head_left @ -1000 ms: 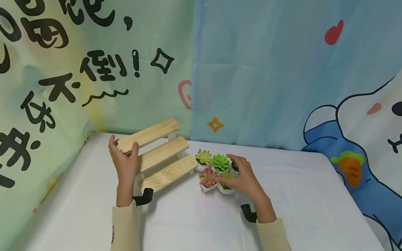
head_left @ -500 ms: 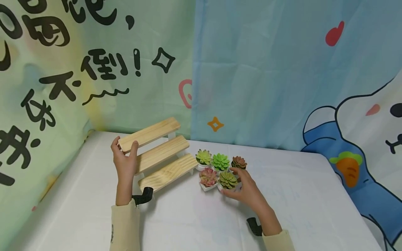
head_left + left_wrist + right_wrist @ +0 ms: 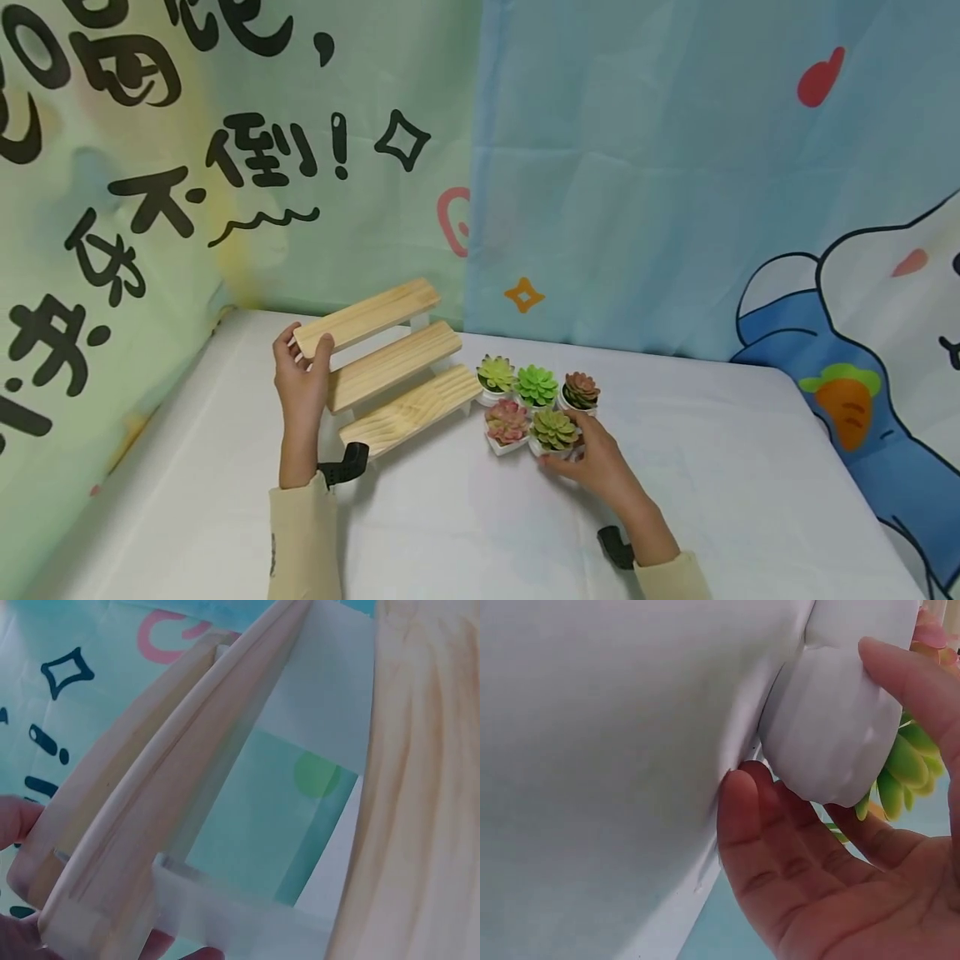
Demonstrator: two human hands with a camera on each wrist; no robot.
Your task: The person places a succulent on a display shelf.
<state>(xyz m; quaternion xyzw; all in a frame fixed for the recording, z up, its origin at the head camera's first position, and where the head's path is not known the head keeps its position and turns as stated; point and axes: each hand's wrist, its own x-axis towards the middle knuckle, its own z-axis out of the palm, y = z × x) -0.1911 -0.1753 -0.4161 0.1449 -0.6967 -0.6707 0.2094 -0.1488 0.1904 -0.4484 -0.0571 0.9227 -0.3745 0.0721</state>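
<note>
A three-tier wooden plant stand [image 3: 393, 367] with white side supports stands at the left of the table. My left hand [image 3: 302, 379] grips its left end, thumb at the front and fingers behind the top board; in the left wrist view the boards [image 3: 150, 795] fill most of the picture. Right of the stand, several small potted succulents sit close together. My right hand [image 3: 596, 458] holds the front right one, a green succulent [image 3: 555, 429], by its pot. In the right wrist view the thumb and fingers lie around that white pot [image 3: 832, 727].
Beside the held plant are a pink succulent [image 3: 507, 422] in a square pot, a yellow-green one [image 3: 496, 373], a bright green one [image 3: 537, 386] and a reddish-brown one [image 3: 581, 390]. A white cloth [image 3: 465, 533] covers the table. Printed curtains [image 3: 637, 208] hang behind.
My right hand has come down from above the plants and closed around the front right pot, uncovering the reddish-brown succulent. My left hand stays on the stand. The head view has shifted slightly.
</note>
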